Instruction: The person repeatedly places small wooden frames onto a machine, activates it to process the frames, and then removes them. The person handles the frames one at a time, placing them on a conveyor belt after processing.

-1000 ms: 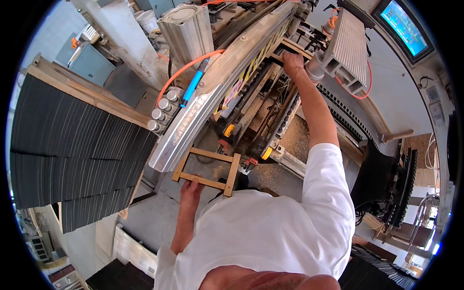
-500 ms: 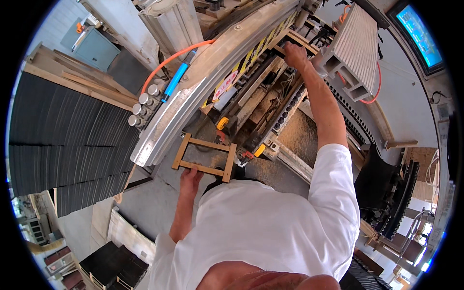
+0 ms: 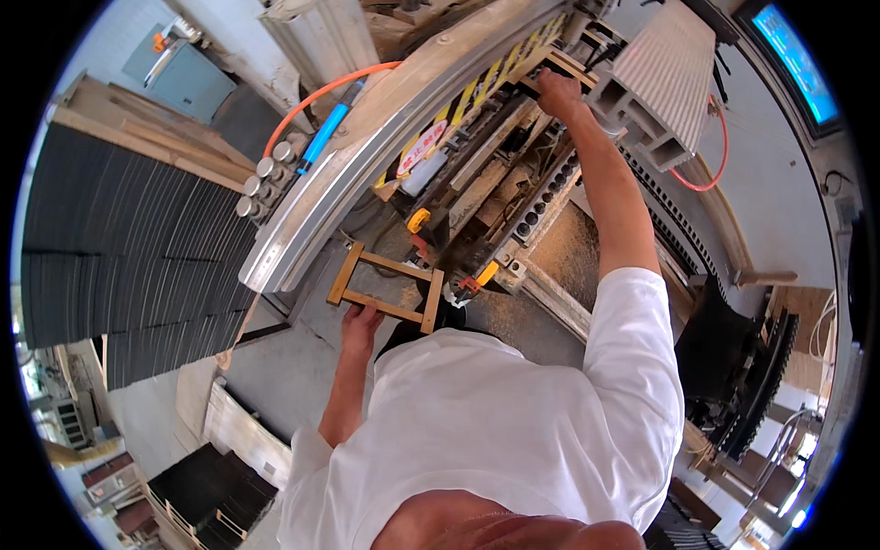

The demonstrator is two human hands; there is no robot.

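My left hand (image 3: 361, 326) is closed on the near rail of a small rectangular wooden frame (image 3: 434, 301), holding it in front of my waist with its middle open. My right arm reaches far forward over a machine bed (image 3: 486, 191). At the far end of that bed my right hand (image 3: 558, 94) has its fingers curled down at a second wooden piece (image 3: 573, 68), which looks like another frame. The fingertips there are partly hidden, and the hand covers part of the piece.
A yellow-and-black striped guard beam (image 3: 456, 108) borders the bed on the left, and a ribbed metal extrusion (image 3: 662, 73) juts in at the right. Sawdust (image 3: 564, 247) covers a lower panel. Stacked dark panels (image 3: 128, 247) stand at left; a lit screen (image 3: 796, 64) hangs at upper right.
The whole view has shifted slightly, carrying the machine up and left in the picture. Both hands keep nearly the same places, the left still holding its wooden frame.
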